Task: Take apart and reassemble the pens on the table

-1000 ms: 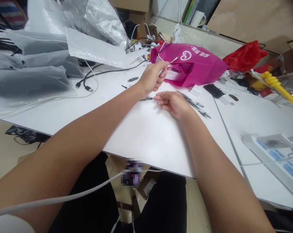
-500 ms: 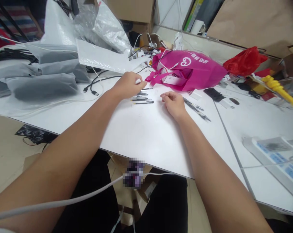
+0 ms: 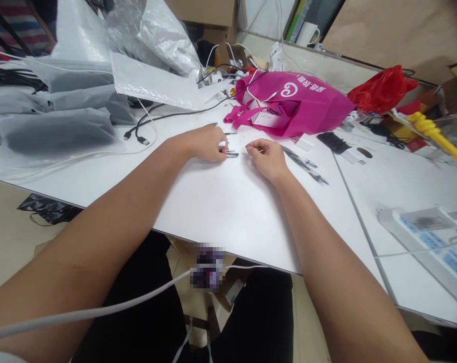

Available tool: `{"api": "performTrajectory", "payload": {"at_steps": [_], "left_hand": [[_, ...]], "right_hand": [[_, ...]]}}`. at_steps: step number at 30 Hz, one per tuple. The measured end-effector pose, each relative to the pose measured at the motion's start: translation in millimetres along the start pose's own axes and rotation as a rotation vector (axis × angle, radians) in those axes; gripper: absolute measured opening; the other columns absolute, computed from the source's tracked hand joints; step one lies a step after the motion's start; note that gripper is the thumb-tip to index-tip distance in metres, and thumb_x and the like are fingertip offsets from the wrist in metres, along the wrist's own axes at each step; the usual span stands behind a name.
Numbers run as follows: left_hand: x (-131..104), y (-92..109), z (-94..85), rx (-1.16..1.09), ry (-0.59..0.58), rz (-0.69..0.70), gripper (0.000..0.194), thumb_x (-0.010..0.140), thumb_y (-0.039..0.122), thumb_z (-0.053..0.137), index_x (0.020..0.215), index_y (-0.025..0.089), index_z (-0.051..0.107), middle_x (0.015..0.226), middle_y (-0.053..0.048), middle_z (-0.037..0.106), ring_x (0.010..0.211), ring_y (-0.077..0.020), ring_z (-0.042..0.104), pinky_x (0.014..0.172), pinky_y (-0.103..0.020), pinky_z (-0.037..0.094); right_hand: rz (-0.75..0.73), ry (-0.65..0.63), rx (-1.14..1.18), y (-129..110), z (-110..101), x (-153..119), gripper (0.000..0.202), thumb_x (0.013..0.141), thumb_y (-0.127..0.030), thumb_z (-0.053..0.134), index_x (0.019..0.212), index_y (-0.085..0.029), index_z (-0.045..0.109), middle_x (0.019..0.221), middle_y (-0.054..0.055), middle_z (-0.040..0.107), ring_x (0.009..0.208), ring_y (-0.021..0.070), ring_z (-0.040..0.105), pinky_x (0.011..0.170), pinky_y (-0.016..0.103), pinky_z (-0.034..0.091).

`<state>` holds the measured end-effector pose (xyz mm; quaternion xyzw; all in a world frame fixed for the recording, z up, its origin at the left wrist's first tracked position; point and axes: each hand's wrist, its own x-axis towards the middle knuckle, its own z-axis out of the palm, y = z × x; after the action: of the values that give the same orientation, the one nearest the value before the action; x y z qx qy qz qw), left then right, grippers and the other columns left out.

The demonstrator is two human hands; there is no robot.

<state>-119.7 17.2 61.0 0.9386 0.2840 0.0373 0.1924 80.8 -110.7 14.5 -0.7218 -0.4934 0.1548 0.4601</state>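
Note:
My left hand (image 3: 210,143) is down on the white table (image 3: 221,201), over several thin black pen parts (image 3: 232,155) whose ends show past its fingers. A small white piece (image 3: 222,144) is at its curled fingers; whether they also grip a pen part is hidden. My right hand (image 3: 267,157) rests on the table to the right, its thumb and fingertips pinched together. Anything between those fingertips is too small to make out. Two longer pens (image 3: 306,169) lie just right of my right hand.
A magenta bag (image 3: 311,103) lies behind my hands. Grey plastic packages (image 3: 54,131) and black cable plugs (image 3: 142,140) are at the left. At the right are a black item (image 3: 333,143), a red bag (image 3: 382,91), a yellow object (image 3: 436,136) and a white-and-blue device (image 3: 433,242).
My left hand has come down and slightly left, onto the pen parts, covering most of them. My right hand has stayed nearly still. The view has shifted a little.

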Motion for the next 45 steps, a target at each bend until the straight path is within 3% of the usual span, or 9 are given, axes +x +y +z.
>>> {"api": "performTrajectory", "payload": {"at_steps": [7, 11, 15, 21, 24, 28, 35, 41, 45], "left_hand": [[-1, 14, 4.2, 0.086, -0.007, 0.044, 0.026, 0.072, 0.034, 0.075, 0.092, 0.021, 0.086, 0.082, -0.01, 0.078, 0.074, -0.0266, 0.065, 0.071, -0.04, 0.042], [-3, 20, 4.9, 0.094, -0.037, 0.028, 0.032, 0.074, 0.035, 0.075, 0.099, 0.02, 0.086, 0.088, -0.012, 0.079, 0.077, -0.0281, 0.066, 0.072, -0.041, 0.041], [-1, 18, 6.2, 0.07, -0.029, 0.044, 0.039, 0.075, 0.038, 0.073, 0.106, 0.019, 0.088, 0.088, -0.012, 0.078, 0.081, -0.0284, 0.067, 0.076, -0.041, 0.043], [-1, 18, 6.6, -0.028, 0.035, 0.066, 0.036, 0.077, 0.037, 0.073, 0.105, 0.019, 0.086, 0.087, -0.008, 0.076, 0.078, -0.0242, 0.064, 0.076, -0.039, 0.044], [-2, 24, 7.1, -0.117, 0.116, 0.062, 0.034, 0.079, 0.034, 0.073, 0.106, 0.017, 0.086, 0.088, -0.006, 0.075, 0.085, -0.0235, 0.066, 0.081, -0.037, 0.047], [0, 29, 12.6, -0.249, 0.277, 0.072, 0.026, 0.085, 0.034, 0.075, 0.101, 0.016, 0.084, 0.086, -0.005, 0.072, 0.087, -0.0216, 0.063, 0.083, -0.036, 0.048], [8, 33, 22.0, -0.384, 0.407, 0.086, 0.018, 0.098, 0.037, 0.074, 0.092, 0.02, 0.073, 0.081, -0.002, 0.066, 0.083, -0.02, 0.058, 0.077, -0.035, 0.044], [6, 31, 23.8, -0.407, 0.356, 0.174, 0.039, 0.116, 0.048, 0.054, 0.091, 0.023, 0.069, 0.081, -0.002, 0.064, 0.082, -0.0209, 0.06, 0.081, -0.036, 0.045], [7, 28, 27.4, -0.401, 0.296, 0.225, 0.038, 0.117, 0.045, 0.052, 0.09, 0.023, 0.066, 0.085, -0.003, 0.066, 0.086, -0.021, 0.061, 0.086, -0.035, 0.045]], "right_hand": [[-0.108, -0.139, -0.097, -4, -5, -5, 0.013, 0.092, -0.033, 0.077, 0.094, -0.022, 0.084, 0.094, 0.006, 0.083, 0.077, 0.0205, 0.063, 0.087, 0.041, 0.055], [-0.124, -0.251, -0.149, -6, -9, -9, 0.014, 0.091, -0.034, 0.081, 0.097, -0.023, 0.087, 0.093, 0.005, 0.083, 0.078, 0.0206, 0.064, 0.083, 0.039, 0.052], [-0.101, -0.275, -0.137, -8, -10, -10, 0.011, 0.091, -0.029, 0.08, 0.096, -0.023, 0.088, 0.09, 0.003, 0.081, 0.078, 0.0191, 0.062, 0.082, 0.037, 0.049], [-0.053, -0.288, 0.091, -13, -13, -8, 0.005, 0.091, -0.024, 0.081, 0.088, -0.02, 0.079, 0.081, 0.0, 0.072, 0.071, 0.0138, 0.054, 0.074, 0.032, 0.046], [0.067, -0.301, 0.277, -16, -12, -9, 0.02, 0.089, -0.033, 0.091, 0.09, -0.022, 0.076, 0.079, -0.001, 0.068, 0.066, 0.0121, 0.051, 0.061, 0.028, 0.042], [0.136, -0.229, 0.465, -21, -6, -12, 0.044, 0.083, -0.058, 0.102, 0.089, -0.025, 0.074, 0.089, 0.002, 0.073, 0.074, 0.0137, 0.06, 0.056, 0.026, 0.044], [0.091, -0.061, 0.412, -10, -1, 0, 0.061, 0.087, -0.085, 0.088, 0.091, -0.028, 0.067, 0.096, 0.005, 0.075, 0.089, 0.0183, 0.072, 0.06, 0.026, 0.051], [0.102, 0.152, 0.474, 12, -20, 17, 0.064, 0.091, -0.092, 0.078, 0.096, -0.03, 0.067, 0.104, 0.006, 0.078, 0.103, 0.0246, 0.077, 0.068, 0.033, 0.058], [0.075, 0.132, 0.424, 8, -20, 14, 0.067, 0.088, -0.096, 0.077, 0.097, -0.03, 0.067, 0.103, 0.006, 0.078, 0.1, 0.0247, 0.076, 0.069, 0.034, 0.058]]}}
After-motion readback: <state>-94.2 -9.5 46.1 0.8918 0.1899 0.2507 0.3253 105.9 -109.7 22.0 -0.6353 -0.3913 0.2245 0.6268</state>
